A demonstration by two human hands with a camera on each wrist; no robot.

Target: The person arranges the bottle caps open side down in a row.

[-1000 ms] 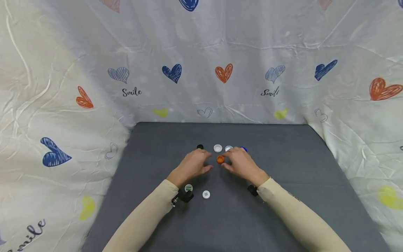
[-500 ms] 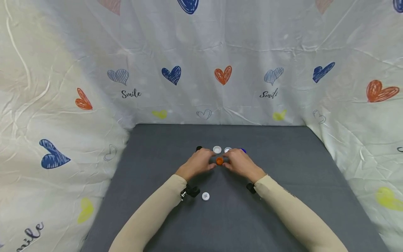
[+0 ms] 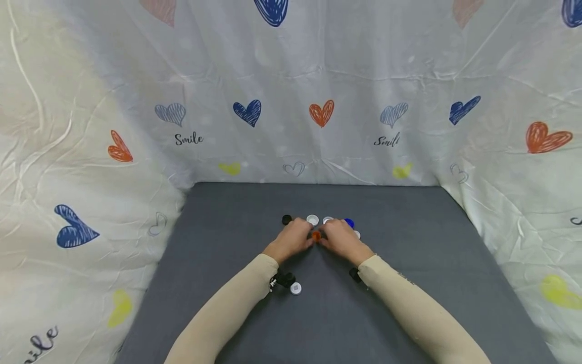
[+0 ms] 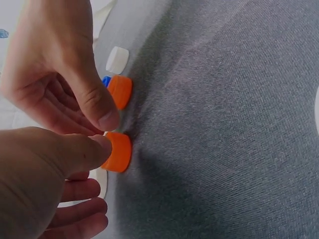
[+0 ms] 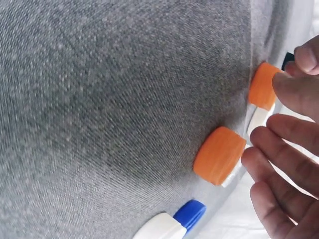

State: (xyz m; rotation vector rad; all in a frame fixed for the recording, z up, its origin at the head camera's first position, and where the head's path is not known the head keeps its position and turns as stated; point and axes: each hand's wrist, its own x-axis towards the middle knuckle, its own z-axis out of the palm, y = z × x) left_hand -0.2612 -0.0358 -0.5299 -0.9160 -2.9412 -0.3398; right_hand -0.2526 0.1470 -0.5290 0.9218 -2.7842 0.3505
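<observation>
On the grey cloth an orange bottle cap [image 3: 316,236] sits between my two hands. My left hand [image 3: 295,236] comes at it from the left, its thumb [image 4: 94,152] overlapping the cap's edge in the left wrist view. From the other side, my right hand [image 3: 342,238] has its thumb [image 5: 294,94] overlapping the same cap in the right wrist view. Seen from the opposite wrist, each thumb tip stops just short of the cap. Below the right fingers, in the right wrist view, lies a second orange cap [image 5: 219,155].
Around the hands lie a black cap [image 3: 287,220], a white cap [image 3: 312,220], another white cap [image 3: 327,220] and a blue cap [image 3: 349,222]. A white cap [image 3: 296,288] lies near the left wrist strap. A curtain with hearts [image 3: 295,101] stands behind the table.
My left hand has moved right and my right hand slightly left, both closing in on the orange cap. The black and blue caps show more fully.
</observation>
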